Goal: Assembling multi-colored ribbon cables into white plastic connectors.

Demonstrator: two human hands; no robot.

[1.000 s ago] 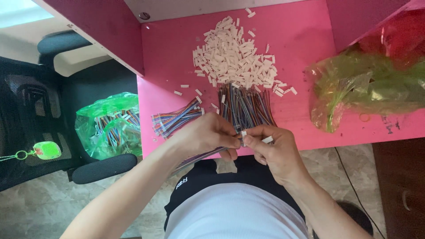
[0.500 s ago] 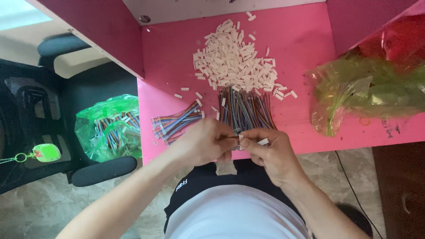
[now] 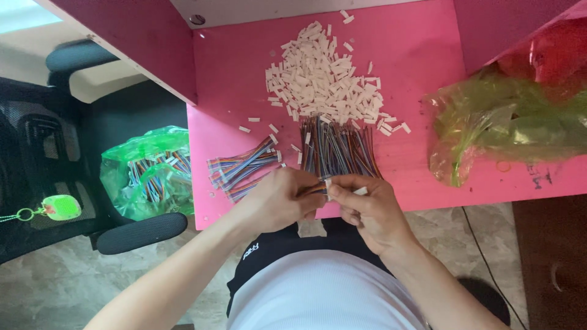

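Both hands have drawn slightly closer together at the near edge of the pink worktop (image 3: 422,36) since a second ago, and little else has shifted. At this moment the left hand (image 3: 278,198) is closed around the end of a thin multicoloured wire bundle (image 3: 313,188), pinching it between thumb and fingers, while the right hand (image 3: 370,211) pinches a small white connector housing (image 3: 361,191) just beside the wire tips. Hands and parts meet above the near edge, in front of the loose fan of coloured wires (image 3: 339,150). Behind that lies the heap of white housings (image 3: 321,82), towards the far edge; a smaller bunch of finished-looking leads (image 3: 241,168) sits near the left edge. A green bag (image 3: 147,171) rests on the chair past that edge, another bag (image 3: 507,125) at the right.

By the look of it, the wire end is being seated into the housing; finishing calls for lining up the tips squarely and pressing them home.
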